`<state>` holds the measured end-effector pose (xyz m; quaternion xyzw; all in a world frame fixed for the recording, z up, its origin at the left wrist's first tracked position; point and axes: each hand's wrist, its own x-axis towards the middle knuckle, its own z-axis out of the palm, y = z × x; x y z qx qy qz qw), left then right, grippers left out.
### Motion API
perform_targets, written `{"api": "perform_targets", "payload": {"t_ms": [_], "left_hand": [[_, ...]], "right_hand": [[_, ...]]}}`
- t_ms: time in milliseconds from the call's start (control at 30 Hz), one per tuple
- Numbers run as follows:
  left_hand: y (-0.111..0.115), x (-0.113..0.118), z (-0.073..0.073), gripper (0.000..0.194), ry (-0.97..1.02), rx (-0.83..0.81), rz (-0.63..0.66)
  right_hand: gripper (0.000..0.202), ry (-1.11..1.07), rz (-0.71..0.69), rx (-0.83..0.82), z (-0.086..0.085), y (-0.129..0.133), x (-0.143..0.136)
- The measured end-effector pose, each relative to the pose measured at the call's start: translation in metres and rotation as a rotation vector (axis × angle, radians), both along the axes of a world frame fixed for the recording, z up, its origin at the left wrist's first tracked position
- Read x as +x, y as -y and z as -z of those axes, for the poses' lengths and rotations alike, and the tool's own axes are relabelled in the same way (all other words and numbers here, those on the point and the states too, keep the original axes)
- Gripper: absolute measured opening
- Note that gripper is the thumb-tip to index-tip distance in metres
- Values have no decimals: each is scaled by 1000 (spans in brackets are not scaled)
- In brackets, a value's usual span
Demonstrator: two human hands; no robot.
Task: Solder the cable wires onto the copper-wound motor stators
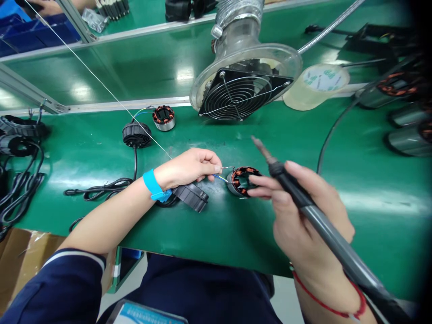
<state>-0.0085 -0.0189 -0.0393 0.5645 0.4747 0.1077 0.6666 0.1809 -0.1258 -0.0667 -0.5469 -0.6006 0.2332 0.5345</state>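
Note:
My left hand (199, 166), with a blue strap at the wrist, pinches thin wires (220, 177) beside a copper-wound stator (243, 173). Those wires reach the stator's left edge. Beneath that hand a black round cap (191, 196) lies tilted on the green bench. My right hand (303, 207) is closed round a soldering iron (313, 213), whose tip points up and left above the bench. Two fingers of this hand extend to the stator's right side. A thin pale strand (101, 83) runs from the upper left down to my left wrist area.
A fume hood with a fan grille (239, 96) hangs above the green bench (202, 234). Behind my left hand are another stator (164, 118) and black cap (137, 135). Cables (20, 193) lie left; metal stators (410, 139) stand right. Another person's hand (56, 6) shows top left.

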Motion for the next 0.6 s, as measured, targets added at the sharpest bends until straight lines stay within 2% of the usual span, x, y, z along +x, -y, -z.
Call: {"api": "perform_targets", "payload": {"t_ms": [100, 233, 433, 600], "left_hand": [[0, 1, 0, 9, 1, -1, -5], [0, 1, 0, 9, 6, -2, -10], [0, 0, 1, 10, 34, -3, -13], [4, 3, -5, 12, 23, 7, -47]], "right_hand": [[31, 151, -22, -96, -9, -16, 2], [38, 234, -117, -130, -2, -29, -3], [35, 228, -102, -102, 12, -27, -12], [45, 216, -39, -37, 17, -23, -15]]}}
